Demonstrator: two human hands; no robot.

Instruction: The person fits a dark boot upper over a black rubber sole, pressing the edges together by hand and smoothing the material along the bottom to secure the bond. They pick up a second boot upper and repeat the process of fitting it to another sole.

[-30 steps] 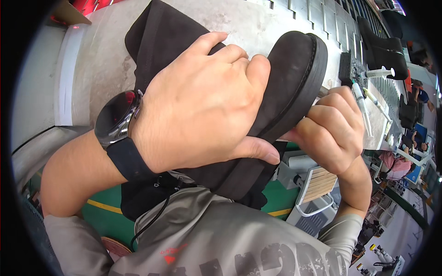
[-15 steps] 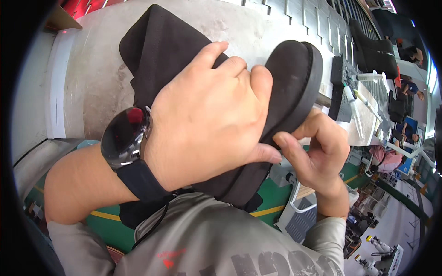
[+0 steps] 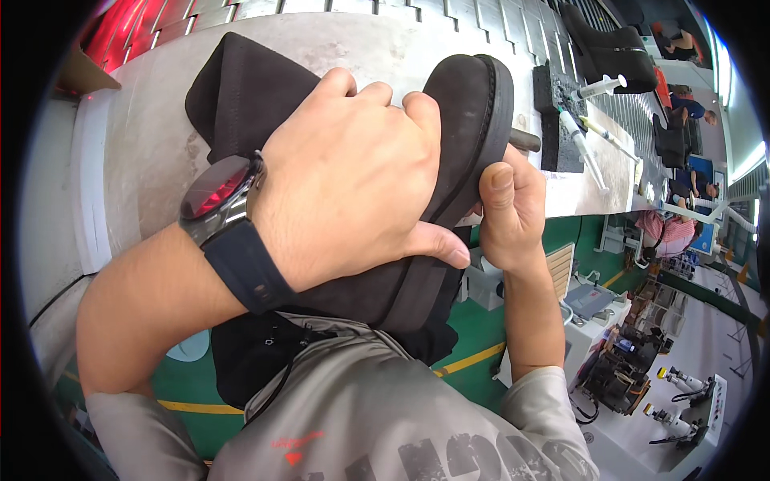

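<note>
A dark brown suede boot (image 3: 459, 120) is held on its side over the pale work table, its toe toward the far right and its shaft to the left. My left hand (image 3: 353, 176), with a watch at the wrist, lies across the boot with its fingers curled over the upper. My right hand (image 3: 513, 208) grips the sole edge, thumb pressed against it and fingers hidden behind. Close to my body, under my left hand, lies a second dark boot (image 3: 417, 293), its sole edge showing. A grey rod-shaped thing (image 3: 525, 141) sticks out just beyond the toe's sole.
Syringes (image 3: 581, 148) stand in or lean on a black foam block (image 3: 557, 120) at right. Another dark boot (image 3: 605, 52) rests farther off by the slatted metal conveyor (image 3: 361, 6). A cardboard piece (image 3: 84, 74) sits at far left. Co-workers (image 3: 694, 108) are in the background.
The boot and both my hands have shifted slightly left in view. My right hand has turned, its thumb now upright along the sole edge instead of pinching near the instep.
</note>
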